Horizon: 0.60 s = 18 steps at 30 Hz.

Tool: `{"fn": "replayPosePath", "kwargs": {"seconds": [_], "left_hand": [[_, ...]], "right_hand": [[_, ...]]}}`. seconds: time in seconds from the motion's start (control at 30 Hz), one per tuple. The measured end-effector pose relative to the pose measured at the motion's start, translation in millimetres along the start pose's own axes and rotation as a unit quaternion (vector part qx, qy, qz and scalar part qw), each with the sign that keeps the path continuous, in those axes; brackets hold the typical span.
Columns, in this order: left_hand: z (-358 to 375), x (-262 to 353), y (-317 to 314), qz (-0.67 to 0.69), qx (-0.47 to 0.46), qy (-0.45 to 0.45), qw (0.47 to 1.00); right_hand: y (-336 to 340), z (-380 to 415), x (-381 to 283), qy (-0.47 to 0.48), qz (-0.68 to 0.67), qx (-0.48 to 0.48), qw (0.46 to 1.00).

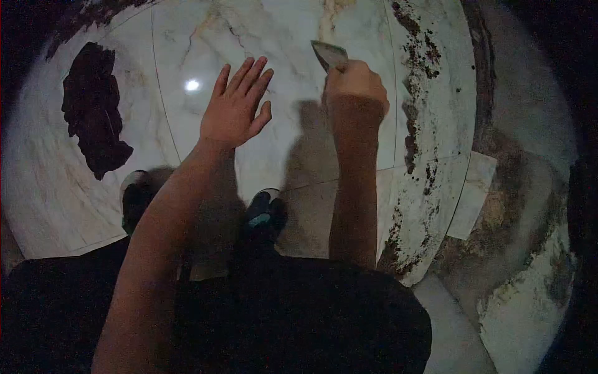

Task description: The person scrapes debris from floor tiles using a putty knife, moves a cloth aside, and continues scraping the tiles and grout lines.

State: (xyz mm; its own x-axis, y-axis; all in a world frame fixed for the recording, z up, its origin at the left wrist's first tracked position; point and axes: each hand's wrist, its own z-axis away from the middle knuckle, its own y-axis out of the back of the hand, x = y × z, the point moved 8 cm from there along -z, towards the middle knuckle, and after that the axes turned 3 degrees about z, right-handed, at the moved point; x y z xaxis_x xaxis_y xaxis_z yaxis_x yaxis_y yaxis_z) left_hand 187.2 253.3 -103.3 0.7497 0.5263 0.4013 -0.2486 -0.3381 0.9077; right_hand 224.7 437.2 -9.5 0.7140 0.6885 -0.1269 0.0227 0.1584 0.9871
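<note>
Plainly, the right hand (357, 82) grips a pointed trowel (328, 54); the left hand (237, 107) is open.

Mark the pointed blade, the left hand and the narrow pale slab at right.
Pointed blade (329, 54): head view, flat face.
Left hand (233, 115): head view, back of the hand.
Narrow pale slab (474, 193): head view, middle of its visible face.

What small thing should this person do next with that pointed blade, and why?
Probably bring the pointed blade right and scrape at the dark crumbs: the right hand grips it, and crumbs lie scattered along that side of the pale marbled slabs.
</note>
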Motion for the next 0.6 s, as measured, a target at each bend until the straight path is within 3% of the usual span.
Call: {"fn": "replayPosePath", "kwargs": {"seconds": [0.03, 0.1, 0.2, 0.27, 0.33, 0.43, 0.5, 0.53, 0.6], "left_hand": [[0.1, 0.0, 2.6, 0.01, 0.009, -0.004, 1.0], [-0.4, 1.5, 1.7, 0.003, 0.006, -0.009, 1.0], [-0.5, 1.2, 3.3, 0.014, 0.013, -0.012, 1.0], [-1.2, -0.9, -0.6, 0.019, -0.004, 0.0, 1.0], [-0.3, -2.8, -2.9, 0.008, -0.003, 0.014, 1.0], [-0.4, -1.9, -1.0, 0.016, -0.008, 0.005, 1.0], [3.1, -2.0, -4.1, 0.011, -0.019, 0.011, 1.0], [-1.0, -1.6, -2.9, 0.004, -0.017, 0.011, 1.0], [-3.6, 0.0, -1.3, -0.004, -0.017, -0.004, 1.0]], "right_hand": [[-10.9, -15.3, -2.6, -0.012, 0.013, -0.013, 1.0], [-19.2, -56.2, -17.6, 0.052, -0.037, 0.073, 0.995], [-24.7, -123.3, -7.2, 0.07, -0.051, 0.145, 0.986], [1.8, -118.1, -8.6, 0.13, -0.016, 0.075, 0.989], [21.6, -55.4, 1.3, 0.043, -0.008, 0.024, 0.999], [-7.2, 9.8, 0.3, 0.048, 0.031, -0.073, 0.996], [-5.8, 13.5, -26.9, 0.129, 0.026, 0.091, 0.987], [-19.2, -20.3, -30.1, 0.057, 0.004, -0.024, 0.998], [-29.7, -90.8, -51.3, 0.1, -0.023, 0.104, 0.989]]}}
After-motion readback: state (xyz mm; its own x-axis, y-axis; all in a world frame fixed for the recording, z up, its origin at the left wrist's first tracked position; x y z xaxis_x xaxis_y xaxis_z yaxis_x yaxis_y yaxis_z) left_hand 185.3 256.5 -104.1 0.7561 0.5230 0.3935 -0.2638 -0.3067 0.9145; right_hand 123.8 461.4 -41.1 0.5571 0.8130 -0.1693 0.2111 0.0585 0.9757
